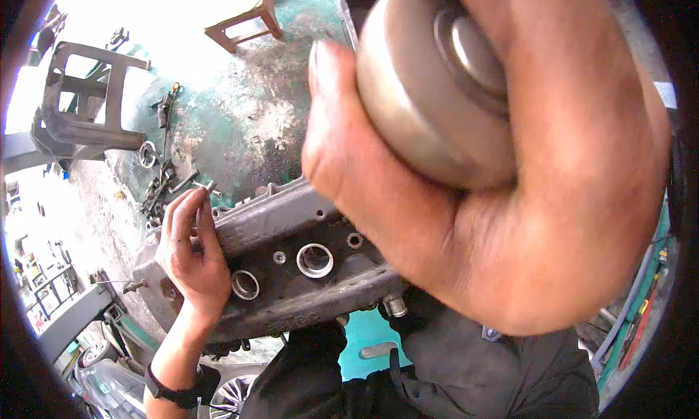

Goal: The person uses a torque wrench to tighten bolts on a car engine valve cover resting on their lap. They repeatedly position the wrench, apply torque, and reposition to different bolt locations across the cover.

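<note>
Close in front of me, my right hand (553, 193) is wrapped round a rounded grey metal part (415, 99). It has a domed side and a ringed, raised centre; its upper end runs out of view. A dark, greasy engine cylinder head (291, 230) lies tilted across my lap, with round holes along its face. My left hand (193, 251), with a black band on its wrist, has its fingers curled at the far edge of the cylinder head, towards its left end. Beside those fingertips shows a small metal pin (211, 187); whether they touch it I cannot tell.
Loose tools and metal parts (164, 179) lie on the worn green floor beyond the cylinder head. A grey plastic stool (95, 99) stands at the left, a brown stool (251, 18) farther back. Between my knees a teal surface (371, 339) shows. A dark tray (353, 11) is partly hidden.
</note>
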The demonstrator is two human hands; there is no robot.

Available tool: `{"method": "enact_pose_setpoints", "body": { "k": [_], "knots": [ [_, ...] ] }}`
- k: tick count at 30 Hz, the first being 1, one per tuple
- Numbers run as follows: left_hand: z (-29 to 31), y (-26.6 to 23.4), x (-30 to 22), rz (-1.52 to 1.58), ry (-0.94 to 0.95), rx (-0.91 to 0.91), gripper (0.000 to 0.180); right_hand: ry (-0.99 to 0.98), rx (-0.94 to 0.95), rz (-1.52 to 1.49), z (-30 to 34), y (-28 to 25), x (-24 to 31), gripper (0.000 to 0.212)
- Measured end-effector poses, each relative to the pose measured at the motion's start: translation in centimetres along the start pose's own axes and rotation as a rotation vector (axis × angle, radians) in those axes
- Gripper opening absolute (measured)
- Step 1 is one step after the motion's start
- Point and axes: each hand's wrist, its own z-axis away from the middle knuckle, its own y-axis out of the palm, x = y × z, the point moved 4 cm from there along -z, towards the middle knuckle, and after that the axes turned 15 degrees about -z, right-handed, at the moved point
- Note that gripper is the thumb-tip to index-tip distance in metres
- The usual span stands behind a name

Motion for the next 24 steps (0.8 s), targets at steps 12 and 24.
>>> {"method": "enact_pose_setpoints", "body": {
  "k": [12, 24],
  "knots": [
    [0.3, 0.2, 0.9, -0.013, 0.022, -0.006, 0.019, 0.102, -0.012, 0.058, -1.7, -0.7, 0.6, 0.019],
    [2.3, -0.1, 2.8, 0.381, -0.206, -0.209, 0.042, 0.069, 0.087, -0.087, -2.2, -1.3, 0.7, 0.019]
  ]
}}
